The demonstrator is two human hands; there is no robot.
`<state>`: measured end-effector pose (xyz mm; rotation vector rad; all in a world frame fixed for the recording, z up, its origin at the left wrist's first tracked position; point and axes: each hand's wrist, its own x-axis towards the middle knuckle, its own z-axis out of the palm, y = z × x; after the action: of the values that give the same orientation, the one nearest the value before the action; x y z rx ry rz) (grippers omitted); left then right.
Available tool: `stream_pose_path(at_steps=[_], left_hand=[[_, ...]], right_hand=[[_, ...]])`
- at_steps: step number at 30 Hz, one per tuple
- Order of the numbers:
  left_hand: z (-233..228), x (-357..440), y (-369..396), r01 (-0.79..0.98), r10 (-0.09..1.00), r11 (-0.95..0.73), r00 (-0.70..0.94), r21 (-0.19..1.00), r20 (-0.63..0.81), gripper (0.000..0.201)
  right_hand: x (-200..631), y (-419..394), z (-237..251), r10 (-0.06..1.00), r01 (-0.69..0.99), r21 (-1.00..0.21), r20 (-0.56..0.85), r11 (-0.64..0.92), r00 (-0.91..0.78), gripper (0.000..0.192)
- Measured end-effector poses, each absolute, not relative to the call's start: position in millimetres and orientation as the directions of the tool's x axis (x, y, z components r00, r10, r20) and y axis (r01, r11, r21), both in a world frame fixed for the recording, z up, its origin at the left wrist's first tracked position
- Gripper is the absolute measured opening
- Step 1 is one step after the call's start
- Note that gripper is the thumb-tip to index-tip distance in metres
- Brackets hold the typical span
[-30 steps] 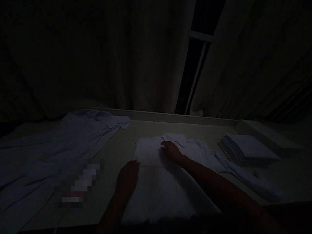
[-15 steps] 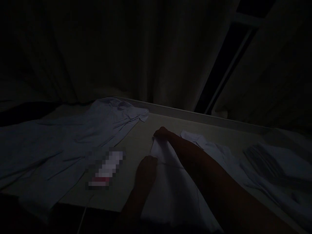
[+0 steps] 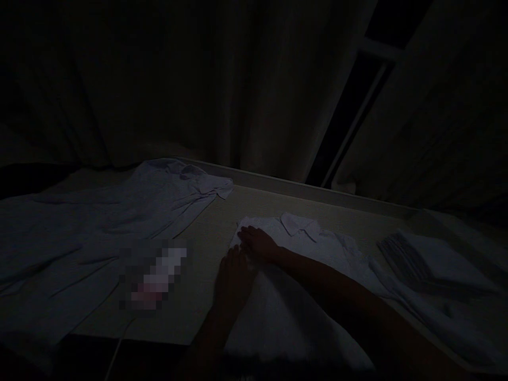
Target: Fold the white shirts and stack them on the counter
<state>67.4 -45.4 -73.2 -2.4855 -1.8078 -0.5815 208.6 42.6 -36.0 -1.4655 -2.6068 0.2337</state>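
A pale collared shirt (image 3: 278, 317) lies over the table in front of me, its collar (image 3: 299, 226) toward the far side. My left hand (image 3: 235, 276) rests on the shirt's left edge with fingers stretched out. Just beyond it, my right hand (image 3: 257, 244) lies flat near the shirt's upper left corner, fingers extended. The two hands are close together, and neither grips anything. My right forearm hides part of the shirt's middle and right side.
Another pale shirt (image 3: 119, 217) is spread at the left. A blurred-out object with a cord (image 3: 119, 346) lies between the shirts. Folded cloths (image 3: 440, 259) are stacked on the table (image 3: 254, 201) at the right. Dark curtains (image 3: 198, 95) hang behind; the light is very dim.
My right hand has let go of the fabric it was lifting and come down flat on the shirt. The raised cloth now lies down, showing the collar. My left hand's fingers have straightened.
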Motion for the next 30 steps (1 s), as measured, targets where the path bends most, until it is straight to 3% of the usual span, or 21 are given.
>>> stream_pose_path(at_steps=[4, 10, 13, 16, 20, 30], left_hand=[[-93.4, 69.0, -49.6, 0.954, 0.945, -0.245, 0.196, 0.172, 0.26, 0.07], [-90.0, 67.0, -45.2, 0.954, 0.907, -0.288, 0.243, 0.086, 0.344, 0.073], [-83.2, 77.3, -45.4, 0.921, 0.848, -0.385, 0.332, 0.051, 0.413, 0.068], [-83.4, 100.6, -53.3, 0.845, 0.772, -0.533, 0.468, 0.037, 0.43, 0.066], [-88.6, 136.6, -70.7, 0.774, 0.729, -0.632, 0.576, 0.042, 0.369, 0.063], [-62.5, 153.9, -84.2, 0.688, 0.644, -0.724, 0.702, -0.056, 0.303, 0.041]], right_hand=[[216.2, 38.0, -48.3, 0.863, 0.856, -0.123, 0.02, 0.503, -0.505, 0.055], [273.8, -13.3, -43.0, 0.922, 0.924, -0.091, 0.15, 0.371, -0.356, 0.061], [338.2, -81.3, -51.5, 0.953, 0.961, -0.087, 0.182, 0.262, -0.243, 0.058], [408.3, -150.9, -63.5, 0.978, 0.995, -0.083, 0.207, 0.051, -0.033, 0.054], [475.2, -206.1, -76.1, 0.952, 0.973, -0.103, 0.206, -0.208, 0.225, 0.05], [489.3, -218.2, -71.3, 0.844, 0.917, -0.219, 0.364, -0.333, 0.393, 0.038]])
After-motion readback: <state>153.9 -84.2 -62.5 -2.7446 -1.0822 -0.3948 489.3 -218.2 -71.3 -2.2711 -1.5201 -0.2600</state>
